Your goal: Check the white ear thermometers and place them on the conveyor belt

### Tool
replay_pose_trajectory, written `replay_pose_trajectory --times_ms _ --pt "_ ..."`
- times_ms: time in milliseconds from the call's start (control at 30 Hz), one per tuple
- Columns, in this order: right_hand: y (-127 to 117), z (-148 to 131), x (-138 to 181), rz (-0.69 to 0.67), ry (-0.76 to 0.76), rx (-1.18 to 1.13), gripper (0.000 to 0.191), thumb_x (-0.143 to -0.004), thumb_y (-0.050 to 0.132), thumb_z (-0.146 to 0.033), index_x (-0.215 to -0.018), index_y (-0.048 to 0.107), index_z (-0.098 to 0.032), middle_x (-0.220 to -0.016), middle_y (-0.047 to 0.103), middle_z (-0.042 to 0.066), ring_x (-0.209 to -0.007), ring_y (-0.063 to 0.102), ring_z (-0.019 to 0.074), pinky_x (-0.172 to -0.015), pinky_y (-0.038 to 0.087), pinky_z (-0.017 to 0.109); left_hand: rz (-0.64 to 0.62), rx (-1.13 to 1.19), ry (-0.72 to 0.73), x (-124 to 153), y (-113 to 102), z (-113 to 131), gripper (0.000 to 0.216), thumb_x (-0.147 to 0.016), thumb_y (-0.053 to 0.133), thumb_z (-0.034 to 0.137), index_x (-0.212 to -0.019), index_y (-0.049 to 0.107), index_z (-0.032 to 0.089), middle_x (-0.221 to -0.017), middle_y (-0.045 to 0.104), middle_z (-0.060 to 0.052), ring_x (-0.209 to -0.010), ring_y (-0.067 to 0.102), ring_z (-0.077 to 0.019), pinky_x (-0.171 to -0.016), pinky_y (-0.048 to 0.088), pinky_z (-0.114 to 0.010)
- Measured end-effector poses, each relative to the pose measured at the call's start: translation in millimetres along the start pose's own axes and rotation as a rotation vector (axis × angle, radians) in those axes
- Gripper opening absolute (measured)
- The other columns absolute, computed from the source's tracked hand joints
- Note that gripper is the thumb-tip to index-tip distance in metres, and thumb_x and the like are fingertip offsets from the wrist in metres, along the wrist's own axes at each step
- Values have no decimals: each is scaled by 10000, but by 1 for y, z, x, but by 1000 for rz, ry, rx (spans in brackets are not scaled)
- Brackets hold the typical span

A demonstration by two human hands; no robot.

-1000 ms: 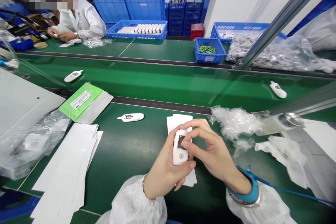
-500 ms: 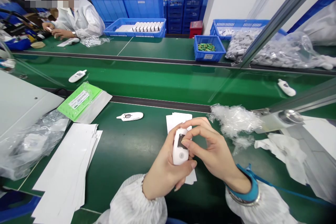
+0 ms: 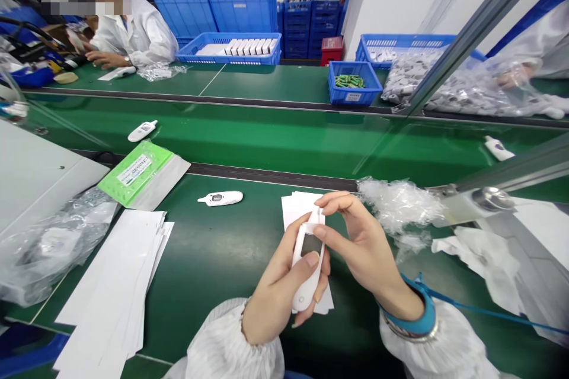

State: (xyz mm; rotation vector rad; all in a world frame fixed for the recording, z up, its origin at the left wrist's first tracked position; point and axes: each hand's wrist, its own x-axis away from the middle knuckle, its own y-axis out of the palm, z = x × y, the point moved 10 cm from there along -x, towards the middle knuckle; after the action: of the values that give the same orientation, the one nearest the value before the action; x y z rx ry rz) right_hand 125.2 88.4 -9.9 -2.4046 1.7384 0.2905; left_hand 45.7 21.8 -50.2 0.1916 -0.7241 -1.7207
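A white digital thermometer [image 3: 306,287] with a dark screen and a narrow tip lies in my left hand [image 3: 278,284]. The left fingers wrap round its body, and the thumb presses on its face near the screen. My right hand [image 3: 355,240] pinches its upper end, with the thumb by the top of the screen and the fingertips at the narrow tip. Beneath both hands are white paper sheets [image 3: 291,204] on the green bench. A second white thermometer [image 3: 224,198] rests to the left, screen up.
On the left are a paper stack [image 3: 111,284], a green bubble-lined pack [image 3: 133,174] and a plastic bag [image 3: 53,243]. Crumpled clear film [image 3: 400,204] lies right. Beyond runs a green conveyor [image 3: 253,136] carrying thermometers. A co-worker [image 3: 146,26] sits across, near blue bins.
The held thermometer now shows more of its length, and my left thumb has moved up onto its face. My right fingers have shifted to its tip. The conveyor's thermometers have moved right.
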Motion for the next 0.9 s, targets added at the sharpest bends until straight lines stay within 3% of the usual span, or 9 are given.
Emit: replay_pose_trajectory --times_ms 67,233,400,533,600,700,767,833,900 --pt "1 0 0 -11 8 -35 84 -906 616 -239 -974 585 -277 -1046 611 -2 -1067 565 167 -957 431 336 -1 31 8 0 -1 -2 605 -951 508 379 -1471 217 274 -765 576 5 -358 416 -36 -293 318 -118" --pt "16 -1 1 -130 67 84 465 -744 786 -275 -1160 580 -297 -1162 641 26 -1064 601 219 -896 494 367 -31 -15 4 4 -1 -8 673 -943 534 381 -1500 165 297 -693 556 30 -375 419 -39 -328 356 -114" --pt "13 4 -8 -91 76 128 82 -841 686 -320 -893 665 -259 -920 723 18 -947 656 222 -891 496 399 7 -19 35 -3 1 -2 584 -932 552 419 -1442 314 263 -787 572 0 -403 444 -40 -299 288 -110" --pt "12 24 -8 -39 133 -44 215 -915 593 -367 -1113 616 -287 -1064 711 17 -980 660 187 -900 506 364 139 -8 120 -12 -10 7 446 -985 418 446 -1352 430 192 -650 553 22 -323 362 -36 -288 209 -141" --pt "16 38 -1 -36 210 -123 340 -882 633 -419 -1190 567 -291 -1152 667 32 -939 667 186 -815 545 340 233 -9 170 -13 -20 10 460 -980 430 446 -1366 423 194 -635 546 29 -338 370 -44 -310 227 -154" --pt "36 59 14 -137 389 -184 316 -834 675 -487 -1033 607 -251 -870 656 0 -581 630 146 -491 523 276 322 -83 216 -13 -29 13 518 -977 438 449 -1438 381 220 -636 513 43 -389 392 -57 -383 322 -181" --pt "47 67 16 -173 481 -231 302 -843 651 -523 -897 610 -229 -640 569 -41 -416 537 121 -374 452 254 339 -173 236 -17 -32 16 545 -994 371 469 -1482 342 228 -603 485 50 -411 394 -72 -438 372 -203" --pt "48 72 -2 -138 506 -267 337 -850 622 -553 -875 623 -217 -592 571 -33 -410 532 134 -366 444 259 378 -289 256 -24 -41 22 585 -1004 302 489 -1524 252 226 -643 530 28 -486 479 -107 -511 434 -232" --pt "38 80 -40 -30 502 -200 358 -888 566 -545 -930 648 -199 -699 664 17 -511 600 161 -435 496 276 465 -469 303 -30 -59 34 651 -995 336 478 -1548 144 192 -868 622 -46 -742 608 -167 -683 509 -288"
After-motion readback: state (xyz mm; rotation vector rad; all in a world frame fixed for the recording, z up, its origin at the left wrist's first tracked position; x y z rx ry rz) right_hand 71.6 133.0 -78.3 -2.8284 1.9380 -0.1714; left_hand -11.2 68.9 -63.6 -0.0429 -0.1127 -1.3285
